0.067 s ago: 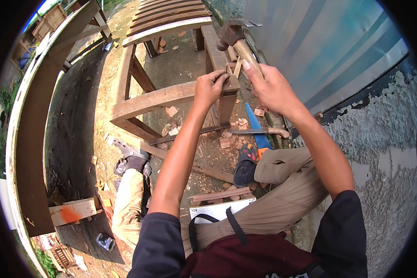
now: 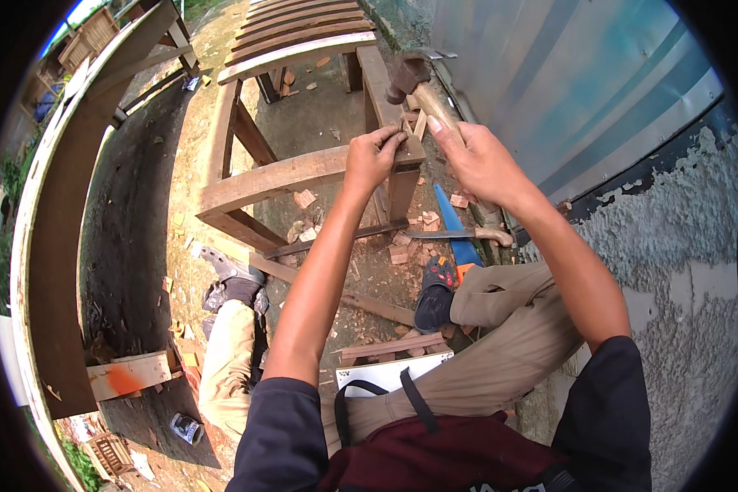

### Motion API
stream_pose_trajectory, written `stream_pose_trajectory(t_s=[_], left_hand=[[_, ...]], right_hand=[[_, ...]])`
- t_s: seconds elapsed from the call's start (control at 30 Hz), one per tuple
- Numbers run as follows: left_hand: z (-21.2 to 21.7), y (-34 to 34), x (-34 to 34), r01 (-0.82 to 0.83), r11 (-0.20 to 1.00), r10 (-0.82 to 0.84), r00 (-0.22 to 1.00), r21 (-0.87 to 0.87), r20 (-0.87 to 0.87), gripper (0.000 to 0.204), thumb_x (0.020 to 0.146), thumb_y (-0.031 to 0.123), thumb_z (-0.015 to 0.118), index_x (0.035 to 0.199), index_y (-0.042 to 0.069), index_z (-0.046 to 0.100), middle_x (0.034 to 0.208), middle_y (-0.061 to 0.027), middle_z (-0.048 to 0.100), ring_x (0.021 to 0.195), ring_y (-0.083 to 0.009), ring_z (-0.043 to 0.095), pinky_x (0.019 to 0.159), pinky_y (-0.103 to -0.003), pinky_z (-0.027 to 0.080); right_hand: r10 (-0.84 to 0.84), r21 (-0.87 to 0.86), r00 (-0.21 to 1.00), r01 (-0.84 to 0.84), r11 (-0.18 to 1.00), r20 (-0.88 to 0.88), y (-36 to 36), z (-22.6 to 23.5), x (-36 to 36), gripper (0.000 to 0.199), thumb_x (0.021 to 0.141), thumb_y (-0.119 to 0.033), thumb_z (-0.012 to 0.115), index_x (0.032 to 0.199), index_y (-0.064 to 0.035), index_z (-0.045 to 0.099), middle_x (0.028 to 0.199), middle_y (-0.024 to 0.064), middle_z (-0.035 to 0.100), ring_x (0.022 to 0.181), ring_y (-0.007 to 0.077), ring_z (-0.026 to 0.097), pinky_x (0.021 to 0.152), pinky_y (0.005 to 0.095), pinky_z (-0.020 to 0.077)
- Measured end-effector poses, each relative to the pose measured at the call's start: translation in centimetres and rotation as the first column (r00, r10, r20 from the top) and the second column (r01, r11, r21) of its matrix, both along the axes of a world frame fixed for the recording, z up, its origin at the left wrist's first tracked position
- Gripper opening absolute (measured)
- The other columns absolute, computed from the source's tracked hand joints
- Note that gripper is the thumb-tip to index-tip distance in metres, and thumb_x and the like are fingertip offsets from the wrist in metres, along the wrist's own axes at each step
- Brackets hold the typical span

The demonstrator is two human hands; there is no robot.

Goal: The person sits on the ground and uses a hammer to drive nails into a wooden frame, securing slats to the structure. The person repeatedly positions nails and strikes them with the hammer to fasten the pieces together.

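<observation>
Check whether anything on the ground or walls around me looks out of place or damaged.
A long steel knife with a wooden handle lies across a blue-bladed handsaw near the dark right shoe, an odd spot for an exposed blade. Also, the rough grey-blue wall on the right has flaking patches.
</observation>
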State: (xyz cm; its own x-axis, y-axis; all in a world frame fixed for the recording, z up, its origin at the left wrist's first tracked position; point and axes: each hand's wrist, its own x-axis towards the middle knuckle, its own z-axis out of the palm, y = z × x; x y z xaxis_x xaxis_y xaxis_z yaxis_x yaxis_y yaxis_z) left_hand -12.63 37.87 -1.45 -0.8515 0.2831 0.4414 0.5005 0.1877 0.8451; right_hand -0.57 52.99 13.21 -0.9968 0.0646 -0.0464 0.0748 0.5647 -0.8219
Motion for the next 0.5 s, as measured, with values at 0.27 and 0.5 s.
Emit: stream_pose_trajectory(t_s=[0.27,0.5], left_hand=[[0.3,0.1,-0.4,-0.005,0.999,0.003,0.999,-0.035,-0.048,0.024,0.092,0.017,0.071,0.108,-0.001,0.074,0.093,-0.0170,0.076,0.084,-0.0179,0.073,0.076,-0.031,0.055],[-0.4,-0.5,0.0,-0.008,0.998,0.008,1.000,-0.057,-0.006,0.024,0.093,0.017,0.070,0.108,-0.002,0.074,0.093,-0.0158,0.077,0.083,-0.0157,0.072,0.076,-0.031,0.055]], right_hand=[[-0.045,-0.079,0.998,0.042,0.996,-0.041,0.8,0.5,0.1,0.054,0.103,-0.055,0.048,0.082,-0.0062,0.050,0.057,-0.0029,0.044,0.044,0.0083,0.046,0.040,0.0269,0.0377],[-0.012,0.054,0.999,0.010,0.998,0.042,1.3,-0.1,0.0,0.056,0.104,-0.055,0.047,0.082,-0.0045,0.052,0.057,-0.0015,0.046,0.044,0.0106,0.048,0.042,0.0303,0.0400]])
